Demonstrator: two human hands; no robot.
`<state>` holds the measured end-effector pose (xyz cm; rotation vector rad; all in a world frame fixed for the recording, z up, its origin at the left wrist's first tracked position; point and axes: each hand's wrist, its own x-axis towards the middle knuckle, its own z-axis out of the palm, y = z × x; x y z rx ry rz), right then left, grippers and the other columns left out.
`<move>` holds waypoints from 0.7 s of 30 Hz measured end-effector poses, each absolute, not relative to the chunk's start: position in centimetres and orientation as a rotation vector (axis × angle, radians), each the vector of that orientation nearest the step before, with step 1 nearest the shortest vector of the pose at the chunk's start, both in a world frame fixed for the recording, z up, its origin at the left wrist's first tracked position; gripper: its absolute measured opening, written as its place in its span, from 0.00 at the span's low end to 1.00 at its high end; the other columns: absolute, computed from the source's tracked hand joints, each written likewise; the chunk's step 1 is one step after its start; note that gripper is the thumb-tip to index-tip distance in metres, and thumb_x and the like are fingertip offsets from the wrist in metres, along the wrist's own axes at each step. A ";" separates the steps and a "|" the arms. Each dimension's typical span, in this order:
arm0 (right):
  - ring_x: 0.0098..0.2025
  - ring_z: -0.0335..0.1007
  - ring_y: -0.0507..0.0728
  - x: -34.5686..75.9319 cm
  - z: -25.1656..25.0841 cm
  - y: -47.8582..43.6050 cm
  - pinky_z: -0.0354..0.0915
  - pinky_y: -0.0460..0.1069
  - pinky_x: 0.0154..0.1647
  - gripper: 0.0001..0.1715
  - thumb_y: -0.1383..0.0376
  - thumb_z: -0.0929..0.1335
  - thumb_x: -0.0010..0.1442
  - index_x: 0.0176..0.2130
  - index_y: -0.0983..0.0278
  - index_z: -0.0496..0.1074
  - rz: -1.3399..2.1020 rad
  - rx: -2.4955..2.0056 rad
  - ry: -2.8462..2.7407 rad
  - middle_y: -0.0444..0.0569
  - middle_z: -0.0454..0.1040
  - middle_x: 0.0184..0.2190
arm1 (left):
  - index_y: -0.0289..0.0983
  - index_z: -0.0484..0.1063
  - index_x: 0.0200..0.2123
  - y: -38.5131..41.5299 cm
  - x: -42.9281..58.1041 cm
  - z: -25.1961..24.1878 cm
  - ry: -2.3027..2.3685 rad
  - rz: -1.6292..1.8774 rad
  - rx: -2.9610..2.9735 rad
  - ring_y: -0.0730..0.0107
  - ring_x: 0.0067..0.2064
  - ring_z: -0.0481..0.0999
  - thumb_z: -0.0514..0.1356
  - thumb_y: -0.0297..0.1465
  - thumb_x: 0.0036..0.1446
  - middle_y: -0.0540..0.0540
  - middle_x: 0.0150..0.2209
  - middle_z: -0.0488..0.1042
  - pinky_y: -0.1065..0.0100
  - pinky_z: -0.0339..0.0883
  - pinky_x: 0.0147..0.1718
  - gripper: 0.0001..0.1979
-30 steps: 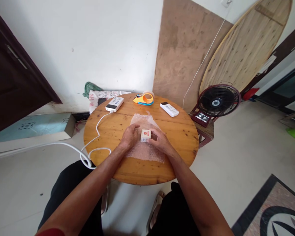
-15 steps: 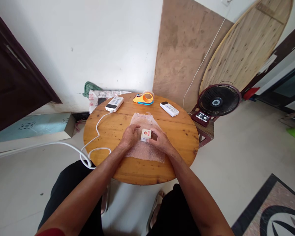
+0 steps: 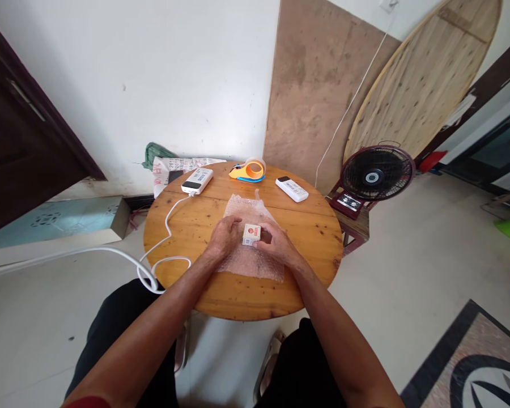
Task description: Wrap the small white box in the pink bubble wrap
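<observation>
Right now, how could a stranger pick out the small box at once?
On the round wooden table lies bubble wrap. There, between left hand and right hand, is the small box: pale, blocky, with red print, unlike the orange tape dispenser.

We assess the premises as a home, apparently a living area. At ten o'clock we note a dark door (image 3: 21,136) set in a white wall (image 3: 174,68). At two o'clock a large round wooden board (image 3: 425,79) stands on edge; at three o'clock a household fan (image 3: 372,177) rests on a wooden stool (image 3: 357,226). We record a decorative floor inlay (image 3: 478,362) at four o'clock and casual open footwear (image 3: 276,340) at six o'clock, below a round wooden desk (image 3: 238,303).
</observation>
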<state>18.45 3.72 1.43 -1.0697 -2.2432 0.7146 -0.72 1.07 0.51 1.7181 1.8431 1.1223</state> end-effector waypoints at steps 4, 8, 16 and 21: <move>0.53 0.65 0.63 18.5 1.3 3.8 0.56 0.58 0.55 0.28 0.60 0.72 0.50 0.51 0.60 0.69 0.716 -1.067 -2.244 0.51 0.72 0.50 | 0.35 0.73 0.44 1.1 -0.7 0.3 1.840 1.146 1.717 0.63 0.47 0.74 0.50 0.24 0.55 0.43 0.42 0.77 0.61 0.67 0.51 0.17; 0.52 0.66 0.62 18.5 1.2 3.8 0.56 0.58 0.55 0.27 0.59 0.72 0.50 0.50 0.60 0.70 0.695 -1.069 -2.245 0.51 0.73 0.49 | 0.36 0.73 0.43 1.2 -0.7 0.2 1.844 1.152 1.723 0.64 0.46 0.75 0.50 0.24 0.54 0.44 0.42 0.77 0.61 0.67 0.51 0.17; 0.52 0.66 0.63 18.4 1.4 3.8 0.58 0.57 0.53 0.28 0.61 0.73 0.49 0.49 0.62 0.70 0.657 -1.088 -2.254 0.53 0.72 0.50 | 0.35 0.73 0.44 0.9 -0.7 0.4 1.852 1.139 1.718 0.63 0.47 0.75 0.50 0.23 0.53 0.44 0.42 0.77 0.62 0.67 0.52 0.18; 0.52 0.66 0.63 18.5 1.9 3.6 0.58 0.57 0.53 0.28 0.61 0.73 0.49 0.50 0.62 0.69 0.686 -1.090 -2.274 0.53 0.72 0.50 | 0.35 0.72 0.44 0.8 0.0 0.9 1.914 1.184 1.733 0.61 0.50 0.72 0.49 0.20 0.50 0.43 0.44 0.76 0.61 0.65 0.54 0.20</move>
